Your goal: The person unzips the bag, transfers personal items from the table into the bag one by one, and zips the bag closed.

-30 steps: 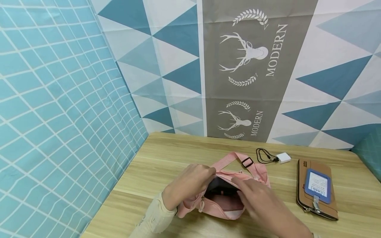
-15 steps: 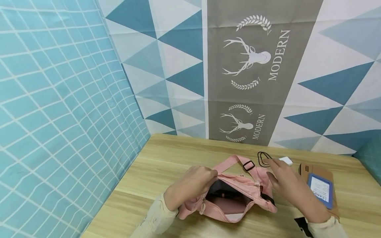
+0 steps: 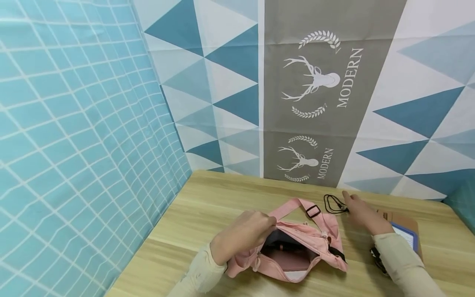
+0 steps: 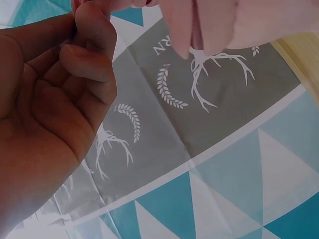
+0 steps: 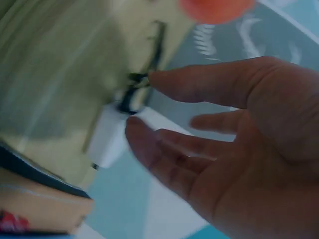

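While poised at the white block (image 5: 108, 135), spreads the thumb and fingers of the right hand (image 5: 214, 144) loosely, with thumb tip by the black cable (image 5: 158, 47) and forefinger tip close to the block's side; apparently grasps nothing, but blurred, so cannot tell whether touching. In the head view, mostly covers the block on the wooden table (image 3: 208, 202), right of the cable loop.

Judging by looks: light, hard, smooth-cased, apt to slide on wood. Best to pinch across both sides of the block, not to lift by the thin, floppy cable, at risk of straining the joint or snagging.

Farther out, with the left hand (image 3: 246, 231), pinches the upper rim of the pink bag (image 3: 311, 240) between curled fingers and thumb. Gapes wide at the mouth; probably soft and ready to fold, so best held by the rim.

Beyond, under the right sleeve (image 3: 398, 249), partly hidden: brown wallet (image 3: 402, 220) with blue-framed badge holder (image 3: 405, 234).
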### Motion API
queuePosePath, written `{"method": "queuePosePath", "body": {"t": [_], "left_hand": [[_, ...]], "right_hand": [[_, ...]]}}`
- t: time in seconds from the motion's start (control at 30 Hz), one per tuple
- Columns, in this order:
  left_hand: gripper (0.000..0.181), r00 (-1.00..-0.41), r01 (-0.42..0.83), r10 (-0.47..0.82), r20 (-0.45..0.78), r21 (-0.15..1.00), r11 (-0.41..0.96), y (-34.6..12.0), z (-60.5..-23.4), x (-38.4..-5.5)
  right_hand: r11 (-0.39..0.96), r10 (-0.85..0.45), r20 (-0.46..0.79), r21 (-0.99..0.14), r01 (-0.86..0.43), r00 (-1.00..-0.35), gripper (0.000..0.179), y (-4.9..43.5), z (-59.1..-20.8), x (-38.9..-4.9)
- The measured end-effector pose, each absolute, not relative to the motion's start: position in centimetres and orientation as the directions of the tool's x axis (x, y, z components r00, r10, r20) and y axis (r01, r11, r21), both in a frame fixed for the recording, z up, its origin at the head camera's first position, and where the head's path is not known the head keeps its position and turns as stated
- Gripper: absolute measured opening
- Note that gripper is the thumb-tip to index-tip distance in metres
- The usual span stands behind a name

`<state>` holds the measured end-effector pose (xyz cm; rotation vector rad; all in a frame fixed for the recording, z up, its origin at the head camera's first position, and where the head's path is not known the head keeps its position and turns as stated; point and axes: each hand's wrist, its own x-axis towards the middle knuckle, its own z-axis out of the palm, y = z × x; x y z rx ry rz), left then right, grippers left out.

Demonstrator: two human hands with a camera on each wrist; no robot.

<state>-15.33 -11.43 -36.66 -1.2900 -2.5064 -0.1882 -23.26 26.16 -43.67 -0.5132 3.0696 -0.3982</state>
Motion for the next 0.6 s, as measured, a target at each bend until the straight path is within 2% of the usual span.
{"method": "queuePosePath", "body": {"t": [0.13, 0.23, 0.33, 0.5, 0.6], "left_hand": [[0.025, -0.550, 0.813, 0.770, 0.324, -0.006, 0.583, -11.6, -36.7, -15.1], [0.027, -0.555, 0.812, 0.772, 0.311, -0.002, 0.584, -11.5, -36.6, -15.2], [0.028, -0.556, 0.811, 0.773, 0.305, -0.005, 0.585, -11.4, -36.6, -15.2], [0.029, -0.563, 0.810, 0.774, 0.291, 0.008, 0.586, -11.4, -36.6, -15.2], [0.028, -0.568, 0.806, 0.772, 0.286, 0.004, 0.592, -11.5, -36.6, -15.2]], "right_hand": [[0.910, -0.361, -0.031, -0.230, -0.344, -0.932, 0.065, 26.2, -44.9, -25.2], [0.906, -0.387, -0.003, -0.185, -0.380, -0.922, 0.055, 26.3, -45.3, -26.1], [0.902, -0.397, 0.022, -0.174, -0.394, -0.918, 0.039, 26.4, -45.7, -26.6], [0.884, -0.408, 0.056, -0.224, -0.410, -0.911, 0.009, 26.7, -46.0, -26.5], [0.861, -0.419, 0.142, -0.253, -0.442, -0.897, 0.013, 26.6, -45.6, -26.2]]}}
